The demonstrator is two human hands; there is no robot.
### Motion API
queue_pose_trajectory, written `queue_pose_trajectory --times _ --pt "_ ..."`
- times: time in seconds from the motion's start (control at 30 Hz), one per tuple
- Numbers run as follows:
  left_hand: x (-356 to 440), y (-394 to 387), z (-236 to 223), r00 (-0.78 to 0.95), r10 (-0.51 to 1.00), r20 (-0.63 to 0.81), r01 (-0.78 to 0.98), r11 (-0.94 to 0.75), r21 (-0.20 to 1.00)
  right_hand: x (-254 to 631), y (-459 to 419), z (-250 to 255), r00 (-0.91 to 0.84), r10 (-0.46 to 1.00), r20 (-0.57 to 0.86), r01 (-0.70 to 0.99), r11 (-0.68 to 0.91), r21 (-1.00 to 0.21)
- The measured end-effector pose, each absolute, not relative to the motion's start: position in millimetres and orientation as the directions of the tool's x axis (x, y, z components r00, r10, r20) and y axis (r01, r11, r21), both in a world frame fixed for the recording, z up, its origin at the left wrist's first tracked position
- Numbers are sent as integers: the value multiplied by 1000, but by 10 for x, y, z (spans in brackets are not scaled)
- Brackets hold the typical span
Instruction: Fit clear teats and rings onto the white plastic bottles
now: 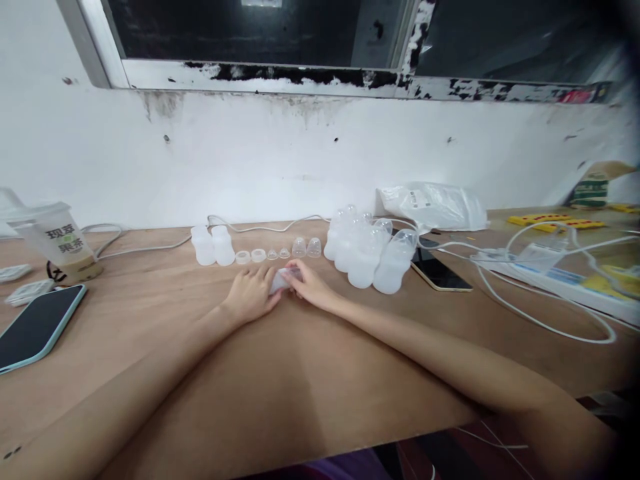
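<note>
Backdrop: white, stained wall [240,160], with a brown wooden table [260,400] running up to it.
Left hand [253,293]: grip wrapped round one end of a pale, translucent plastic piece [279,283], partly hidden by fingers.
Right hand [309,287]: grip pinching the other end of the same piece.
Held piece: between the two hands; whether it touches the table I cannot tell.
Beyond the grip: a row of two white plastic rings [259,255], two small clear teat-shaped pieces [285,253] and two clear domed caps [299,247].
Beyond and left of the grip: two frosted-white, waisted plastic bottles [205,247], upright, without caps.
Right of the grip: a cluster of frosted-white bottles with clear domed tops [364,263].
Step in hand: seemingly two-handed handling of the held piece.
Next move: probably calls for a steady left grip while the right fingers work their end.
</note>
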State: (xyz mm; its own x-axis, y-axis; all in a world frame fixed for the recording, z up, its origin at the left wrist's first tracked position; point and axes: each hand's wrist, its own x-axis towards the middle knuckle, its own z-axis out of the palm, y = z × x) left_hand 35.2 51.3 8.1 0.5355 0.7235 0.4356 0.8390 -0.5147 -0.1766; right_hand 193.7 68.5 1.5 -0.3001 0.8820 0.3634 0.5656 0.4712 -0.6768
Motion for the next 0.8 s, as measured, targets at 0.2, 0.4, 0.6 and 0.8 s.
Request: queue_pose_trajectory --times 0.2,0.4,0.6,0.8 --pt "400 475 141 497 809 314 867 -476 -148 1923 692 -83 -355 827 435 482 561 -673" --pt "310 480 210 478 834 277 877 -472 -92 1912 654 11 -440 766 469 485 642 -594" --pt "277 560 262 433 858 276 871 -477 116 1968 687 129 -551 681 483 490 732 -472" --pt "230 740 304 459 860 225 723 -508 469 2017 730 216 -652 554 519 523 823 -221"
